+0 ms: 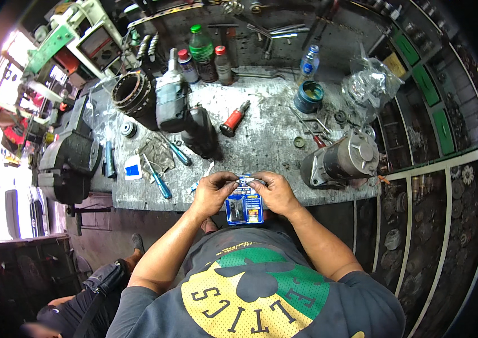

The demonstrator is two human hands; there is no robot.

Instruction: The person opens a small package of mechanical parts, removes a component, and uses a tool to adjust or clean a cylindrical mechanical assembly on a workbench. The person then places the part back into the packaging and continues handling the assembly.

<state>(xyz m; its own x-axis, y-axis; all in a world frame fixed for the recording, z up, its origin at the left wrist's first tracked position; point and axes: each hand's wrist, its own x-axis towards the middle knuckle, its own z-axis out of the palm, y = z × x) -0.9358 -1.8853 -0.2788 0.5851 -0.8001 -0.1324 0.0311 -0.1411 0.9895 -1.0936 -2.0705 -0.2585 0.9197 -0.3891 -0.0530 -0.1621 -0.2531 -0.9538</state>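
I hold a flat, blue rectangular card pack (pixel 255 206) with a clear window, at the middle of the front edge of the scuffed grey metal worktop (pixel 281 127); its top end lies over that edge and its lower part sticks out toward my lap. My left hand (pixel 219 185) pinches the pack's upper left corner, and my right hand (pixel 274 191) pinches the upper right, thumbs and forefingers drawn in narrow, near each other. Between my fingertips a pale strip shows, but I can't tell whether it is the card's edge or a loosened seam. I'd judge the work on this pack is at an early point: it is in hand, but the dark contents appear to sit inside behind the window, so getting them out looks left to do. The black cylindrical motor with a silver end cap (pixel 341 160) stands untouched near the worktop's right front corner. Toward the left front corner, a screwdriver with a translucent blue handle (pixel 163 188) and a small white-and-blue packet (pixel 132 168) lie free, and a red-bodied hand tool (pixel 233 120) rests further back, well apart from my fingers.
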